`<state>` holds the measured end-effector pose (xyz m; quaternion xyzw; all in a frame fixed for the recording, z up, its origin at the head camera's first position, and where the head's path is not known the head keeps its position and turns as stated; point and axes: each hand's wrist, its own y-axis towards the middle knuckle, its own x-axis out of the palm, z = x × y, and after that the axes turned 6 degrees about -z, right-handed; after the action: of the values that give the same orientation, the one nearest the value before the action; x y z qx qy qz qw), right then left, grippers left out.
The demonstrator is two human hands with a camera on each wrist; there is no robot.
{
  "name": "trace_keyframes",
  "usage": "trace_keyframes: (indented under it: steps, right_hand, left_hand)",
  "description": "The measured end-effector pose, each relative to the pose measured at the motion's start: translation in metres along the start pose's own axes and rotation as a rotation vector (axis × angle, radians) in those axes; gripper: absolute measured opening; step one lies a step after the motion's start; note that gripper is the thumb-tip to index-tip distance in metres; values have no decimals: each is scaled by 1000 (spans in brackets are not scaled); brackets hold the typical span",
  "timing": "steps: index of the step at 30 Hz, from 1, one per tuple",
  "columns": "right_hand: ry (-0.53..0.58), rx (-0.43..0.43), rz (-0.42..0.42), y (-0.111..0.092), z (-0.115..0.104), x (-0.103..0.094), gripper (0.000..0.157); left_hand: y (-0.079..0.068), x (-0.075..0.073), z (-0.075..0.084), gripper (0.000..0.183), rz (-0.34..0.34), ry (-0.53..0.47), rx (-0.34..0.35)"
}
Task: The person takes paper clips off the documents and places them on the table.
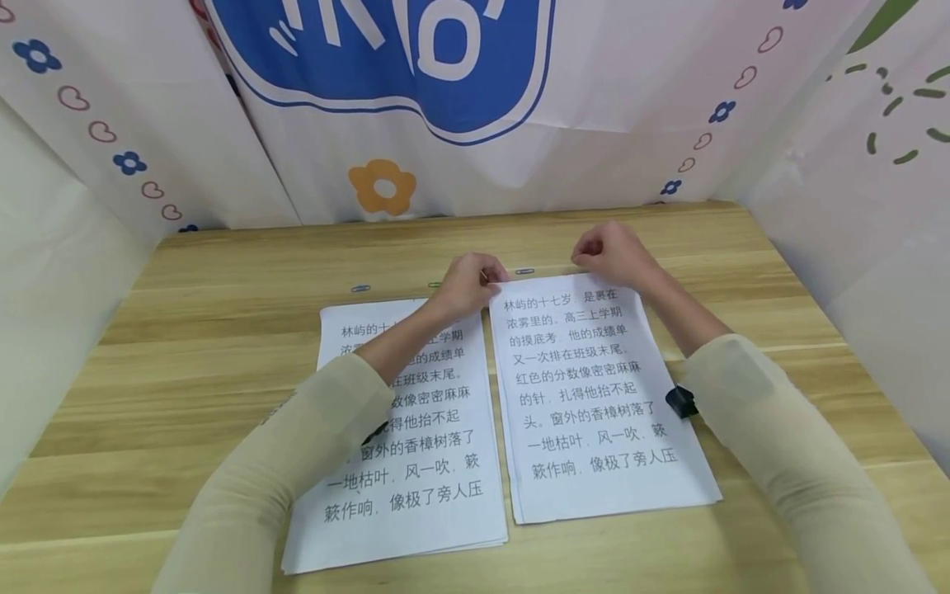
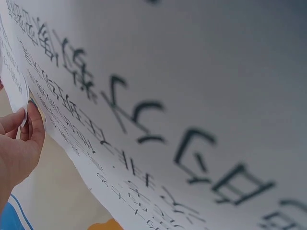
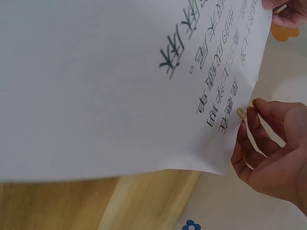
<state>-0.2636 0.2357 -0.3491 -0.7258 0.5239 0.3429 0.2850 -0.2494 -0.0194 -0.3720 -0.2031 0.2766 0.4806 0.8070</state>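
Note:
Two stacks of printed paper lie side by side: the left paper stack (image 1: 416, 528) and the right paper stack (image 1: 594, 487). My left hand (image 1: 466, 285) reaches across the left stack and pinches the top left corner of the right one; its thumb and fingers show at the sheet edge in the left wrist view. At the right stack's top edge is my right hand (image 1: 614, 252), fingers bent. A small yellow paper clip (image 3: 241, 113) lies over the paper's edge at its fingertips, seemingly pinched there. Some right fingers are partly hidden behind the sheet.
Behind the stacks lie a blue paper clip (image 1: 360, 288), a green paper clip (image 1: 435, 285) partly by the left hand, and another bluish paper clip (image 1: 524, 271). The wooden table (image 1: 185, 346) meets a printed cloth backdrop (image 1: 594, 165) at its far edge.

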Motion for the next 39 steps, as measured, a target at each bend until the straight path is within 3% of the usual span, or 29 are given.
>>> trace_keyframes:
  steps: [25,39]
  right_hand:
    - [42,50,-89,-15,19,-12,17]
    - [38,59,-74,-16,25,-7,15]
  left_hand:
    - [-1,-2,-2,14,5,-22,11]
    - [-2,-1,-2,13,2,-6,8]
